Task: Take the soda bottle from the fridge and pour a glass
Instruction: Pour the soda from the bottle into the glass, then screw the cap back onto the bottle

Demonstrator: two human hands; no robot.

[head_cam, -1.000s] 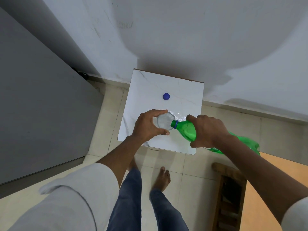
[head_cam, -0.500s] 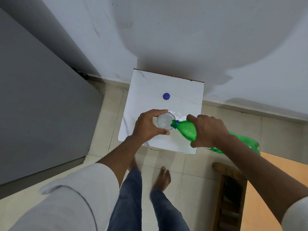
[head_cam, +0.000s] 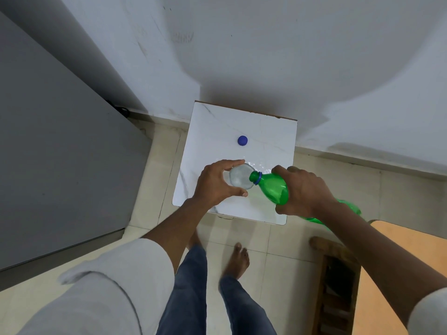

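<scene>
Right hand point(head_cam: 305, 191) tips green bottle point(head_cam: 274, 188) over left-held glass point(head_cam: 240, 176).

left hand point(head_cam: 215, 184) curled, gripping | right hand point(head_cam: 302, 192) curled, gripping

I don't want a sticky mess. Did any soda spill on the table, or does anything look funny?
Maybe. Shiny wet-looking patches sit on the white table just behind the glass, like splashed soda or glare. The blue cap lies loose farther back. The left hand steadies the glass; the right hand tilts the green bottle.
</scene>
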